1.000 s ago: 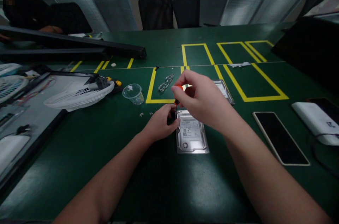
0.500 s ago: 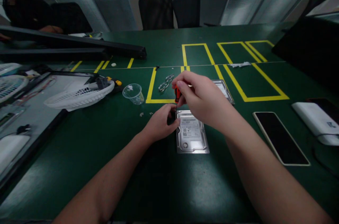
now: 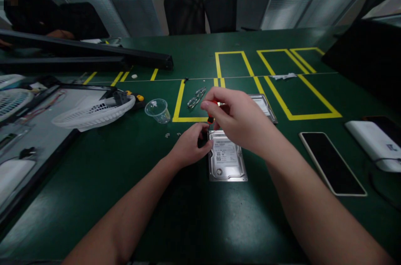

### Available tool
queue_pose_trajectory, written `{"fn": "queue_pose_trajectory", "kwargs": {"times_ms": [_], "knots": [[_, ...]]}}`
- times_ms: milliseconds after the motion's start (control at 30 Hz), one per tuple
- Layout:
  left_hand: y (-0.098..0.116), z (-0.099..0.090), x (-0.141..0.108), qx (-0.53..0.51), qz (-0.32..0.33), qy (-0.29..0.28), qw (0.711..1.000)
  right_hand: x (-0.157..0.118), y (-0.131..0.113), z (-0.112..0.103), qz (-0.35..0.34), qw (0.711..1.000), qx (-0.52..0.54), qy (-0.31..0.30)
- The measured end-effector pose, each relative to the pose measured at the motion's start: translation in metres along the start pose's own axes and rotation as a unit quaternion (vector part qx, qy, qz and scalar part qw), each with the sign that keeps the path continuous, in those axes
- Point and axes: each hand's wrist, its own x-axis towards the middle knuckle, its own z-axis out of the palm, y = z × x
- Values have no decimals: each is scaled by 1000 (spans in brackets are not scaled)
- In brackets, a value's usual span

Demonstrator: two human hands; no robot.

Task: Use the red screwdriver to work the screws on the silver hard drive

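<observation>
A silver hard drive (image 3: 228, 158) lies flat on the green table, its labelled face up. My right hand (image 3: 239, 112) is closed round the red and black handle of a screwdriver (image 3: 211, 120), held upright over the drive's far left corner. The tip meets that corner, but the exact contact is hidden by my fingers. At the same corner my left hand (image 3: 191, 146) grips the drive's left edge, thumb on the near side and fingers curled by the screwdriver's shaft. Small screws (image 3: 167, 135) lie left of my left hand, near a clear plastic cup (image 3: 157, 110).
A second hard drive (image 3: 265, 106) lies behind my right hand. Glasses (image 3: 196, 98) rest inside yellow tape (image 3: 189, 119). On the right are a phone (image 3: 332, 162) and a white power bank (image 3: 374, 144). Left stand a white fan grille (image 3: 94, 114) and a flat grey panel (image 3: 46, 131); a person sits beyond.
My right hand has shifted its grip slightly up and left on the screwdriver, covering more of the handle's top. The left hand and hard drive have stayed put.
</observation>
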Motion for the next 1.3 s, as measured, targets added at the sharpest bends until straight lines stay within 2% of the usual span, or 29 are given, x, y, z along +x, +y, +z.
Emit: {"fn": "queue_pose_trajectory", "kwargs": {"times_ms": [200, 433, 733, 1033, 1300], "knots": [[1, 0, 0, 10, 2, 5, 1000, 2, 3, 0, 29, 999, -7, 12], [0, 1, 0, 3, -1, 4, 1000, -1, 4, 1, 29, 998, -26, 47], [-2, 1, 0, 3, 3, 6, 1000, 1, 2, 1, 10, 1000, 0, 0], [0, 1, -1, -15, -38, -1, 999, 1, 5, 2, 37, 999, -12, 27], [-1, 1, 0, 2, -1, -3, 1000, -1, 4, 2, 32, 998, -18, 46]]}}
